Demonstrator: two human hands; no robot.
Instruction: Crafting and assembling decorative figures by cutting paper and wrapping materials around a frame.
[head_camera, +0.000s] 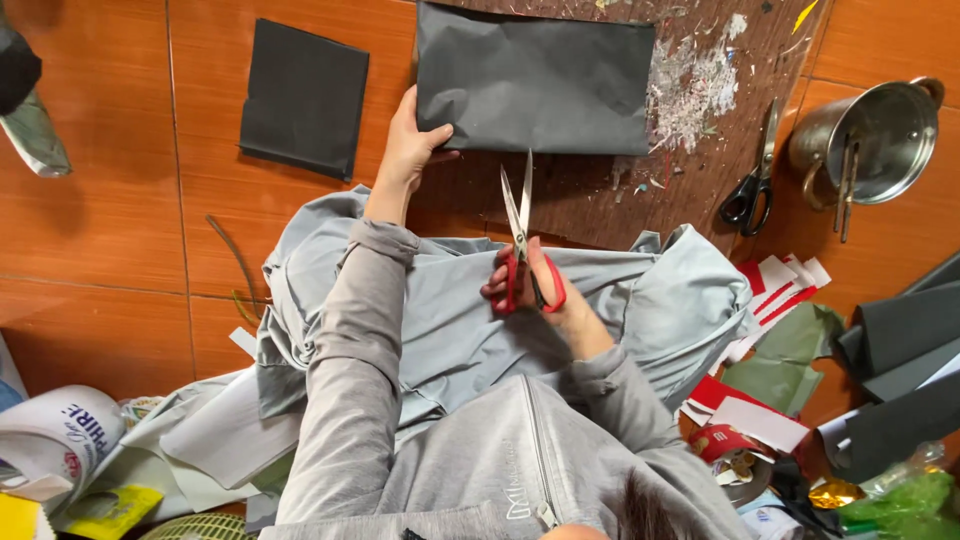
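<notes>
Left hand (408, 140) pins near-left corner of dark grey sheet (535, 80) on brown board (640, 200). Right hand (535, 290) grips red-handled scissors (520, 235), blades parted at sheet's near edge. Risk: sheet slipping under light hold, cut wandering toward thumb.

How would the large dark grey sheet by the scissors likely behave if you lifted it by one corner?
The dark grey sheet lies flat and thin, so it probably droops. It looks light; the left hand pins its corner, perhaps against sliding.
</notes>
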